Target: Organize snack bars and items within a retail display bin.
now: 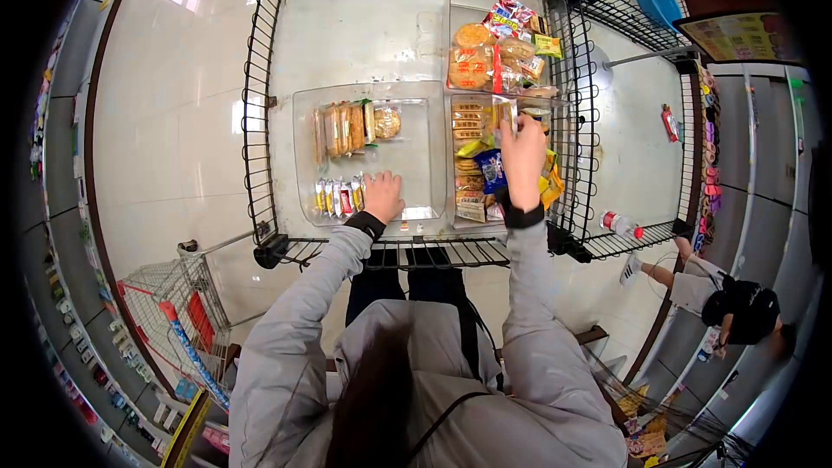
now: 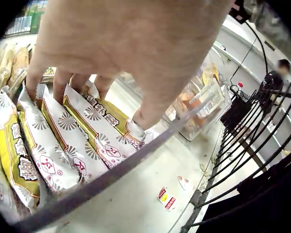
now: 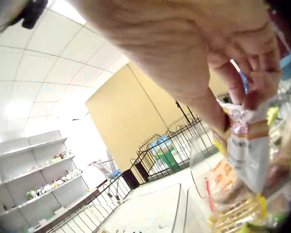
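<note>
Inside the clear left tray [image 1: 412,156], toward its near left part, a row of white-wrapped packets [image 1: 328,197] leans side by side, with clear-wrapped biscuits [image 1: 347,128] on the far side of that row. At the row's right end, in the same tray, the left hand [image 1: 383,197] grips the packets, its fingers reaching down behind their tops and its thumb against the endmost one. A light, even squeeze should suit it best: these look like soft, crumbly contents, and pressure spread over several packets holds them in line without crushing any or toppling the leaning ones. To the right of the left tray stands a second clear tray full of mixed snacks, among them a blue packet [image 1: 491,171]. Over this, well off the left tray, the right hand [image 1: 523,156] pinches a small banded packet [image 3: 250,155] by one end between thumb and fingers. Holding it by the wrapper's end spares the contents, but such slick film may slip, so the pinch ought to be firm and the wrist steady. The packet is best lifted clear of its neighbours, as loose wrappers crowd close, and tilted so its free end does not snag on the tray wall.
</note>
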`<state>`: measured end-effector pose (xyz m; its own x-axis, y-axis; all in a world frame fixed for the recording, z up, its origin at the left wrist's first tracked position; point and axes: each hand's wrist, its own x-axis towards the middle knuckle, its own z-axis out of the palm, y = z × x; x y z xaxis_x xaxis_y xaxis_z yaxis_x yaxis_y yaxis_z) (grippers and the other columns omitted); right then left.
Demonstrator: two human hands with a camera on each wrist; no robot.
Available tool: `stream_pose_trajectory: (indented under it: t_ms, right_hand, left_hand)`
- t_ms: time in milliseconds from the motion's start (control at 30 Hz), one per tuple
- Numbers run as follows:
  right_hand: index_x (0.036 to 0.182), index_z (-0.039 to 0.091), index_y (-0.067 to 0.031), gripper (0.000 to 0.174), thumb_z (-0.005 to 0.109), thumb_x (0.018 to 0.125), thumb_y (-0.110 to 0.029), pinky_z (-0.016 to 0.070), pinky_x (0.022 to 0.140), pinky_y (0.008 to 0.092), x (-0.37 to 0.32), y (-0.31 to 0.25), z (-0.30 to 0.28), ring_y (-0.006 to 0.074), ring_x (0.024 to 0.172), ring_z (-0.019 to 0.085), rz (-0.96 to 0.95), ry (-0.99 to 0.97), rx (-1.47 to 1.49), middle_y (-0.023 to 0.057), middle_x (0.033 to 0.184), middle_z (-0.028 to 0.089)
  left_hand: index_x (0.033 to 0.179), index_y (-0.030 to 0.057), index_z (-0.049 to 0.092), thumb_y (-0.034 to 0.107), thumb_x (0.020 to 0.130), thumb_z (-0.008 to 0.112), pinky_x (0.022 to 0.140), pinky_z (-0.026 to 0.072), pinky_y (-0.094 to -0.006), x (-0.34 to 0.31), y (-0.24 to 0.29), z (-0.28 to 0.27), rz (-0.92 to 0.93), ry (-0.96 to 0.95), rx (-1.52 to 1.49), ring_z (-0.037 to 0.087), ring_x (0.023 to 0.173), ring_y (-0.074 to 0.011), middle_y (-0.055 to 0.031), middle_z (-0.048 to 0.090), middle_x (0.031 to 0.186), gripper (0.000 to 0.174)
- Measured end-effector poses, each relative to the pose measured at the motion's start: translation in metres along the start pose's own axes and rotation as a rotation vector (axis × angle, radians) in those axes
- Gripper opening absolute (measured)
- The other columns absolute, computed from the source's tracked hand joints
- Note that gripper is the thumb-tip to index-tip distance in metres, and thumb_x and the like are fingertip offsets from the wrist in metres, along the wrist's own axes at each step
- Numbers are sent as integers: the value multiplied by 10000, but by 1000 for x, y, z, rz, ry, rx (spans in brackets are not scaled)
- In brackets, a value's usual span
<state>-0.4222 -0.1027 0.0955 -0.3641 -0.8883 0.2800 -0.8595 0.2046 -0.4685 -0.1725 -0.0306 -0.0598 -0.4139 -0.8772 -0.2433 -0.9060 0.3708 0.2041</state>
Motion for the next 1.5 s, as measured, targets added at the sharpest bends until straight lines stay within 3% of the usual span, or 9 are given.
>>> stream_pose_trajectory:
  t_ms: [133,200,267,367,600,933,1033,1233,1500]
  right_hand:
    - [845,554,36,253,631,778,-195,434,626,408,-25,-41,-58,342,710,557,250,-310,306,195,792,568]
    - [799,527,34,255,628,777,-199,418,579,396,-58,-55,-53,330,651,544,196,-471,417,185,784,553]
    - [816,508,23,253,621,782,-202,447,557,399,-92,-77,-30,328,629,575,-14,-467,349,168,787,552]
    - [883,493,5,226,598,793,-174,514,588,372,-127,-95,26,300,714,629,11,-544,1,161,847,567]
    - [909,497,-1,117,514,836,-91,533,617,340,-167,-54,142,296,748,640,139,-575,-143,168,879,584]
    - [866,585,19,181,599,726,-95,474,730,462,-172,-12,162,402,832,592,82,-1008,209,241,833,618]
    - [865,628,44,221,596,714,-114,470,738,433,-179,-4,169,407,824,593,147,-993,297,268,847,609]
    - [821,651,31,175,575,697,-66,483,739,412,-184,-10,162,382,813,608,214,-779,178,246,805,621]
    - [917,645,-5,232,563,731,-116,475,758,438,-172,-14,143,381,875,596,231,-1012,49,229,915,620]
  left_hand:
    - [947,85,553,276,622,657,892,301,-559,0,0,-3,-5,-3,-15,493,967,-268,-98,518,940,391]
    - [951,83,557,283,631,653,892,300,-557,1,-2,0,-6,-24,-14,492,976,-269,-99,522,946,389]
    - [956,81,561,289,641,649,892,299,-555,1,0,2,2,-40,-14,491,985,-270,-101,527,952,388]
    - [958,79,574,286,739,580,899,296,-557,4,-3,7,-28,-45,3,508,985,-272,-108,544,979,301]
    - [982,77,571,252,758,559,928,281,-581,1,-9,6,2,-46,-13,516,987,-272,-107,545,981,284]
    - [1222,68,450,145,723,590,984,224,-604,4,-37,-16,47,-171,-189,414,1200,-276,-112,467,1261,524]
    - [1225,97,476,60,741,499,985,268,-517,8,-54,-25,45,-189,-338,462,1149,-288,-131,522,1213,486]
    - [1192,80,505,53,757,463,994,283,-530,13,-49,-19,135,-186,-576,501,1107,-291,-143,568,1130,438]
    - [1189,92,503,90,780,477,996,265,-565,16,-28,-19,104,-254,-358,510,1096,-281,-127,578,1108,410]
